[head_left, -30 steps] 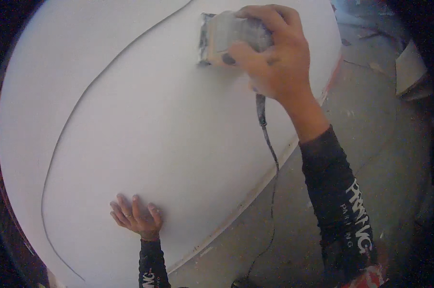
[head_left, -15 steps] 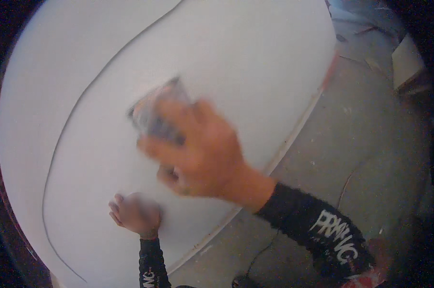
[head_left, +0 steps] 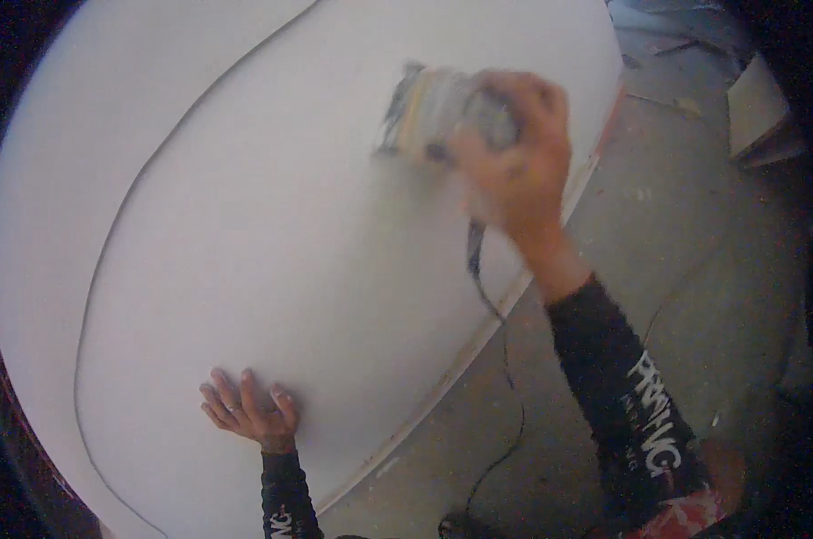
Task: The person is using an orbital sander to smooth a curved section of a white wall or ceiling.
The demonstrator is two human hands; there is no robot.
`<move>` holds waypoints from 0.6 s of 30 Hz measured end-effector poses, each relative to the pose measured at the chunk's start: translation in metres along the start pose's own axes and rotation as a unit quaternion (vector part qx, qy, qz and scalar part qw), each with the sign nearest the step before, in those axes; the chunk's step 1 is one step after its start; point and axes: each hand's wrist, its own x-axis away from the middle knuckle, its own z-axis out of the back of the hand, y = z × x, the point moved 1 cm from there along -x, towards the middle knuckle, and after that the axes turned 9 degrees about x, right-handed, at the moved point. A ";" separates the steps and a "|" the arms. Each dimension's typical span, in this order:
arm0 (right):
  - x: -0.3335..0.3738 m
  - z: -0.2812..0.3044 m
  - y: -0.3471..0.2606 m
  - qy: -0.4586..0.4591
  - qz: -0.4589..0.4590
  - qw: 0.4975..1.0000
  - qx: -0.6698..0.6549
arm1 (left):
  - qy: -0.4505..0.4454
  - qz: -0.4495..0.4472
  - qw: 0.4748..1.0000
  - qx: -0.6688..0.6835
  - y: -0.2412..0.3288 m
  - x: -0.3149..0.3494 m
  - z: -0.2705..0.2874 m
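A small corded power sander, blurred by motion, is gripped by my right hand. The sander lies against or just over a broad white panel; which of the two I cannot tell. Its black cord hangs from below the hand and drops over the panel's edge. My left hand rests flat on the panel nearer to me, its fingers spread and holding nothing. Dark sleeves with pale lettering cover both forearms.
A dark curved groove runs along the panel's left part. The panel's right edge borders a grey concrete floor. At the far right stands a pale board or box, with bits of debris lying near it.
My right hand and the sander have moved right and farther away across the panel. The left hand has stayed in place, its fingers now more spread. More of the cord shows.
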 end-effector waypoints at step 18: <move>-0.103 0.011 0.035 0.048 -0.229 0.972 -0.039 | 0.011 0.010 1.000 -0.017 0.014 -0.041 0.011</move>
